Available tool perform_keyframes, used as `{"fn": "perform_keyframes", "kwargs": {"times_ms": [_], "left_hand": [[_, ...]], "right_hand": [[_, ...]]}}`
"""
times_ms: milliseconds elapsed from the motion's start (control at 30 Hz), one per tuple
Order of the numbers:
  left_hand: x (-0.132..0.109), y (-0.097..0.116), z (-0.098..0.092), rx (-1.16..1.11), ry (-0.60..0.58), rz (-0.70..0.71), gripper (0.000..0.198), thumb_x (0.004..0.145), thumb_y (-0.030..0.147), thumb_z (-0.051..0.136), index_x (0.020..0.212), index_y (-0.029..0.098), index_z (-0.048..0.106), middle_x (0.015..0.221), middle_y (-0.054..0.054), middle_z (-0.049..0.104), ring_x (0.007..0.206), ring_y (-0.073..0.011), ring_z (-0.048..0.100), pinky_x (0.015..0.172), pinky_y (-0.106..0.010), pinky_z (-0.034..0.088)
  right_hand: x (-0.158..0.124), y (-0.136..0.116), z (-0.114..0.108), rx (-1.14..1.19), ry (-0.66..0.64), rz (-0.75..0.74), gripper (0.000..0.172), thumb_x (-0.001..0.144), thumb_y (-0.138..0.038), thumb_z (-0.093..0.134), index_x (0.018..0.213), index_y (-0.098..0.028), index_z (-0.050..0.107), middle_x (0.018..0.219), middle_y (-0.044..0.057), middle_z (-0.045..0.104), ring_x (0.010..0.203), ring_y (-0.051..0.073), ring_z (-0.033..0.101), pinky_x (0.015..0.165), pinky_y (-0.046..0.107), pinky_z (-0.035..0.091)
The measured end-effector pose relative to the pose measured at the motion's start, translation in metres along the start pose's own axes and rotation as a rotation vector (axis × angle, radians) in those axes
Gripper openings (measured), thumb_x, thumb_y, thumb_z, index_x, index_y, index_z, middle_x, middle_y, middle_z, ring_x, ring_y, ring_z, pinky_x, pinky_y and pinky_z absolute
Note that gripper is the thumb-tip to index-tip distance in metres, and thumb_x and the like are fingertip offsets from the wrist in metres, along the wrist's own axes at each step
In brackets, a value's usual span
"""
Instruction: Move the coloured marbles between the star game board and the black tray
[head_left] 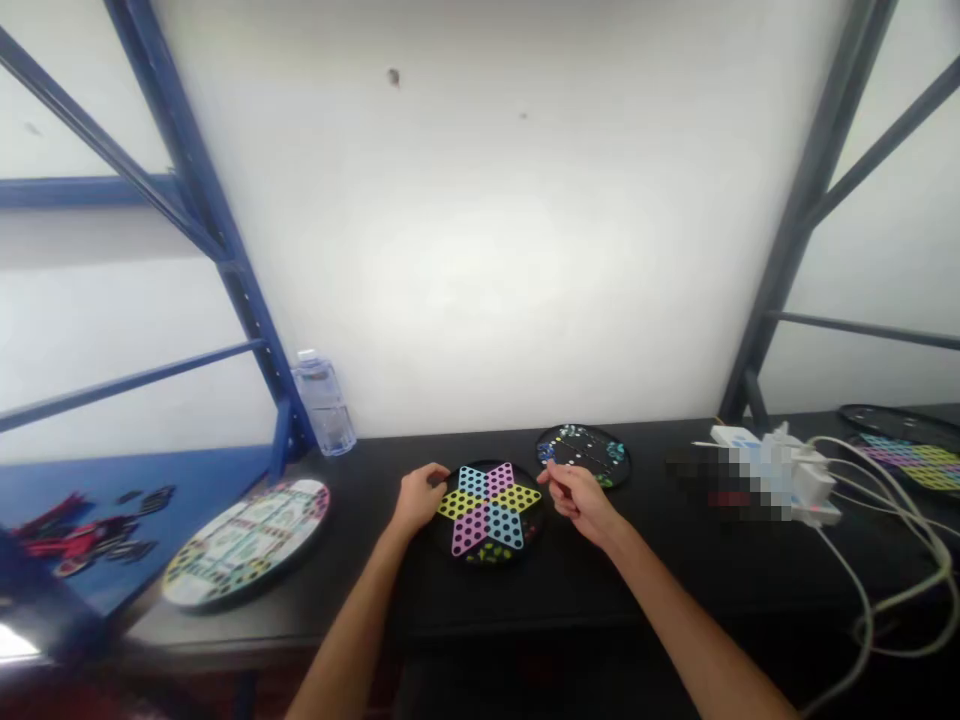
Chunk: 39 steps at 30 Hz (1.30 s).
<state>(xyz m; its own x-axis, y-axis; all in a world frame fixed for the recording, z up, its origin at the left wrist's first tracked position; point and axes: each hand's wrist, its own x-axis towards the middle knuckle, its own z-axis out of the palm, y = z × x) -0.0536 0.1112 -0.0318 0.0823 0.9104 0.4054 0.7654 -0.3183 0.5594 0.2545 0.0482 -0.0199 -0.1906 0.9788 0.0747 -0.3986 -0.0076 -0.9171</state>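
A round black Chinese checkers board (487, 510) with a pink, yellow and light-blue star of holes lies flat on the dark table in front of me. My left hand (421, 497) is closed at its left rim, thumb and fingers curled about the edge. Beyond the right rim, my right hand (581, 497) hovers with thumb and index finger pinched together. Whatever may be between those fingertips is too small to make out. Just behind it sits a second round black tray (581, 452) with small blue, white and green pieces. Green-yellow pieces (491, 552) lie along the board's near rim.
A white patterned round board (251, 540) lies left. A clear bottle (326, 405) stands by the blue rack post (232, 260). On the right are a power strip (750, 455), plugs, loose white cables (915, 520) and another round board (911, 455). Behind is a white wall.
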Motion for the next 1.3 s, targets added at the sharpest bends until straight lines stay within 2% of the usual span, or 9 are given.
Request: {"fn": "perform_keyframes", "kwargs": {"times_ms": [133,233,333,433,567,833,1000,1133,1300], "left_hand": [[0.000,0.000,0.000,0.002,-0.010,0.010,0.023,0.072,0.019,0.055,0.090,0.021,0.070,0.091,-0.002,0.071,0.085,-0.0166,0.065,0.081,-0.027,0.049],[0.000,0.001,0.000,0.008,-0.007,0.001,0.023,0.072,0.019,0.055,0.090,0.020,0.070,0.091,-0.002,0.072,0.084,-0.0164,0.065,0.080,-0.027,0.049],[0.000,0.002,0.000,0.017,-0.004,-0.004,0.023,0.072,0.019,0.055,0.090,0.021,0.070,0.092,-0.002,0.072,0.084,-0.0165,0.065,0.081,-0.027,0.049],[0.000,0.002,0.000,0.026,-0.006,0.004,0.023,0.073,0.019,0.056,0.090,0.021,0.070,0.092,-0.002,0.072,0.082,-0.0165,0.065,0.081,-0.027,0.049],[0.000,0.003,0.000,0.021,-0.004,-0.003,0.022,0.072,0.019,0.056,0.090,0.021,0.070,0.092,-0.002,0.072,0.082,-0.0165,0.065,0.081,-0.028,0.049],[-0.003,0.000,0.000,-0.005,0.009,0.012,0.023,0.072,0.017,0.054,0.089,0.020,0.070,0.090,-0.002,0.071,0.084,-0.0172,0.065,0.083,-0.028,0.049],[-0.005,0.000,0.000,-0.012,0.029,0.010,0.024,0.071,0.015,0.053,0.087,0.021,0.070,0.089,-0.002,0.071,0.085,-0.0172,0.064,0.083,-0.028,0.049],[-0.006,-0.001,0.001,-0.020,0.036,0.009,0.024,0.070,0.014,0.054,0.087,0.021,0.070,0.089,-0.002,0.071,0.086,-0.0173,0.064,0.083,-0.028,0.048],[-0.005,-0.002,0.001,-0.019,0.032,0.011,0.023,0.071,0.015,0.054,0.086,0.021,0.070,0.087,-0.002,0.071,0.083,-0.0173,0.065,0.081,-0.029,0.049]], "right_hand": [[-0.001,0.002,0.001,-0.183,0.073,-0.022,0.041,0.082,-0.057,0.053,0.070,-0.017,0.052,0.048,-0.009,0.029,0.040,0.005,0.016,0.038,0.021,0.012],[-0.004,0.005,0.005,-0.612,0.193,-0.185,0.050,0.083,-0.057,0.050,0.053,-0.018,0.041,0.047,-0.006,0.029,0.045,0.007,0.025,0.044,0.023,0.018],[-0.011,0.003,0.010,-0.957,0.116,-0.303,0.051,0.085,-0.051,0.050,0.048,-0.016,0.046,0.047,-0.003,0.041,0.051,0.009,0.037,0.051,0.023,0.025],[-0.016,-0.003,0.013,-1.035,-0.015,-0.291,0.043,0.089,-0.042,0.047,0.058,-0.015,0.061,0.054,-0.001,0.055,0.056,0.011,0.048,0.058,0.022,0.031],[-0.020,-0.009,0.014,-1.027,-0.090,-0.294,0.034,0.091,-0.032,0.043,0.076,-0.017,0.071,0.076,0.002,0.068,0.071,0.015,0.058,0.069,0.023,0.037],[-0.031,-0.009,0.023,-1.280,-0.238,-0.247,0.030,0.090,-0.028,0.046,0.073,-0.021,0.071,0.079,0.004,0.070,0.075,0.016,0.060,0.068,0.023,0.035],[-0.030,-0.010,0.034,-1.475,-0.197,-0.209,0.016,0.080,-0.022,0.057,0.073,-0.021,0.071,0.079,0.008,0.068,0.074,0.019,0.060,0.064,0.026,0.033],[-0.023,-0.009,0.036,-1.411,-0.194,-0.181,0.012,0.075,-0.020,0.060,0.069,-0.020,0.071,0.074,0.006,0.067,0.071,0.018,0.059,0.061,0.025,0.032],[-0.009,0.000,0.018,-0.855,-0.082,-0.106,0.016,0.074,-0.032,0.062,0.073,-0.016,0.067,0.054,-0.001,0.054,0.049,0.009,0.043,0.048,0.021,0.027]]}}
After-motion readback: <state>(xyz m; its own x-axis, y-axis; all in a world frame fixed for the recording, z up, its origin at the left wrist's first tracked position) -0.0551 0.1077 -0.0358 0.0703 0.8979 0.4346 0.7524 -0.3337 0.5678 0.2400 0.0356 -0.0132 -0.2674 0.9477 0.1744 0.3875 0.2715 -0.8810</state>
